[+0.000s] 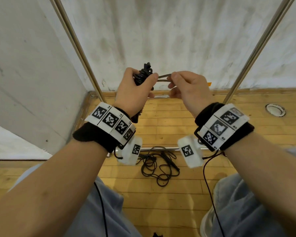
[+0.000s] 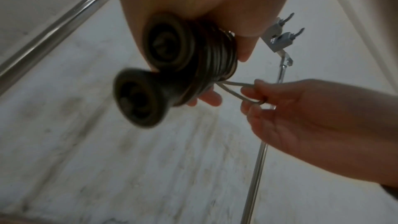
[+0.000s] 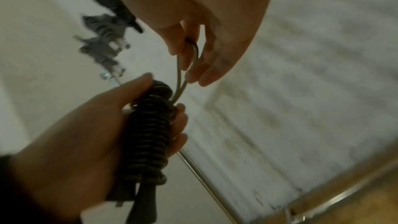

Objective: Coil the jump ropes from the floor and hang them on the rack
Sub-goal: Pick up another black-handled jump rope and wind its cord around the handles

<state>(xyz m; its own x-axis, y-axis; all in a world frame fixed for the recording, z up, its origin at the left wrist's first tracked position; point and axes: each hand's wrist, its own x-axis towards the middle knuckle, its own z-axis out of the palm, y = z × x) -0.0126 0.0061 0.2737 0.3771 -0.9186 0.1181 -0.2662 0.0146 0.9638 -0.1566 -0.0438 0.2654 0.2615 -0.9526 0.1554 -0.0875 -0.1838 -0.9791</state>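
Step in hand: drawing out the hanging loop of a coiled jump rope.

Head view: left hand grips coiled jump rope; right hand pinches its loop. Another jump rope lies on floor below. Left wrist view: rack hooks, blurred, probably free above the coil. Right wrist view: loop must seat over one.

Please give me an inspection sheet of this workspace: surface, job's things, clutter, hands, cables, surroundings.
Surface: wooden floor.
Job's things: coiled rope held; loose rope lies tangled on the floor; rack hooks above.
Clutter: nothing seen.
Hands: left hand grips the coiled rope; right hand pinches its loop.
Cables: thin wrist cables hang down.
Surroundings: stained white wall, metal poles.
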